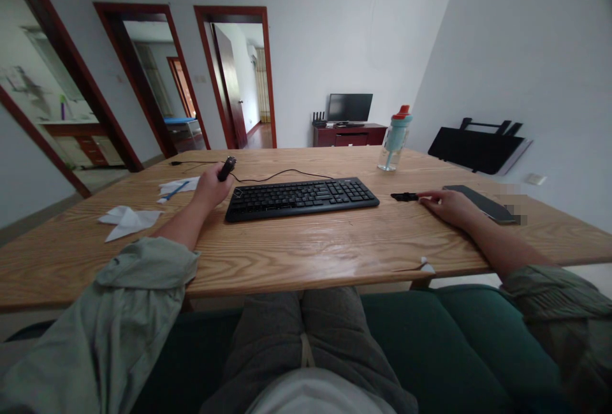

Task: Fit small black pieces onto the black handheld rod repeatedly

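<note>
A black keyboard [301, 198] lies flat on the wooden table in front of me, with a small pale-outlined spot at its far left corner. My left hand [213, 185] is closed around a short dark stick-like object [227, 168], held upright just off the keyboard's left end; its exact kind does not show. On the right, my right hand [449, 207] rests low on the table. Its fingertips pinch at the near end of a small row of black pieces [404, 197], too small to identify, apart from the keyboard's right end.
A dark flat slab [480, 203] lies beside my right hand. Further back stands a clear bottle [394, 140] with a red-topped lid. White tissues [128, 221] and a blue-and-white stick [173, 192] lie left. The keyboard cable [287, 171] runs behind it. A white scrap [425, 266] sits near the front edge.
</note>
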`<state>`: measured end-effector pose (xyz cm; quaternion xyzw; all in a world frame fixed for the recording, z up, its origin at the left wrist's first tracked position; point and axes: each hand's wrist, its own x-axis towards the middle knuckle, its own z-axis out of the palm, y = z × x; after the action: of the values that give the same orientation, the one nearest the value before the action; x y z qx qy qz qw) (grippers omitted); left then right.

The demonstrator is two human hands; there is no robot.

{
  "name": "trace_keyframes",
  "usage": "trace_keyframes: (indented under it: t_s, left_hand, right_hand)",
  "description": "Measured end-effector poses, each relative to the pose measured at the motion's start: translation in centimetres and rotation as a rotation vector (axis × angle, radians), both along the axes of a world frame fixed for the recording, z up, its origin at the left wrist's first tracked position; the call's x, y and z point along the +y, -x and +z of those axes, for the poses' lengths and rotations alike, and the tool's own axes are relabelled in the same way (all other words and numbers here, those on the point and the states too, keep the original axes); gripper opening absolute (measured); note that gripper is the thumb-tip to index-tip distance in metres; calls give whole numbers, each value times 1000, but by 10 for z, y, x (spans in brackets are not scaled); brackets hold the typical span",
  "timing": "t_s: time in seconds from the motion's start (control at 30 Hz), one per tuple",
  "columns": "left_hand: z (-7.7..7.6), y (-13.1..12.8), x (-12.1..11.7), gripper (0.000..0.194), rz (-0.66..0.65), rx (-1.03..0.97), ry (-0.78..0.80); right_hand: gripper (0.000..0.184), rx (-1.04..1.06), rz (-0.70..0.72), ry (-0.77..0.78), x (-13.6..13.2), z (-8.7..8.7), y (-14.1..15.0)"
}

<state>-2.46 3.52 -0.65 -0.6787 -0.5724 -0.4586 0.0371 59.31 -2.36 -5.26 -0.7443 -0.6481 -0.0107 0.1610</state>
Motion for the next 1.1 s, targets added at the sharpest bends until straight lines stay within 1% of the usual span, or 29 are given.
trace_keyframes:
  t_s: [0.2, 0.37, 0.43, 0.5, 0.57, 0.63, 0.7, 0.73, 0.77, 0.83, 0.87, 0.93, 1.03, 1.1]
  left_hand:
    - [1, 0, 0, 7, 15, 14, 19]
    - [1, 0, 0, 11, 21, 4, 1]
    - [4, -6, -2, 11, 28, -33, -10]
    - [7, -20, -6, 10, 13, -74, -13]
    - [11, -42, -10, 8, -37, -90, 10]
    - [14, -71, -14, 8, -127, -55, 41]
    - [14, -101, -18, 14, -284, 39, 109]
    - [14, -115, -20, 16, -356, 106, 133]
    - [13, -126, -22, 16, -398, 168, 149]
    - [10, -142, -26, 17, -457, 257, 166]
    - [9, -146, -28, 16, -485, 284, 165]
    - [5, -148, -29, 21, -510, 295, 151]
    - [0, -140, -29, 37, -522, 261, 126]
    - [-2, -134, -27, 49, -542, 232, 97]
  right_hand:
    - [40, 6, 24, -8, -2, 2, 3]
    - [42, 13, 42, -79, -5, -2, 2]
    - [43, 33, 57, -119, -6, 1, 11]
    - [45, 72, 124, -154, -6, 12, 33]
    - [46, 135, 254, -177, -4, 29, 73]
    - [50, 207, 457, -216, -1, 48, 127]
    - [57, 294, 660, -222, 4, 60, 187]
    - [61, 344, 748, -203, 7, 63, 216]
    - [64, 412, 822, -201, 11, 64, 242]
    - [60, 568, 945, -229, 19, 60, 281]
    - [56, 627, 960, -256, 23, 56, 294]
    - [47, 681, 944, -287, 28, 49, 305]
    - [37, 716, 869, -311, 31, 43, 299]
    - [37, 715, 802, -336, 32, 44, 289]
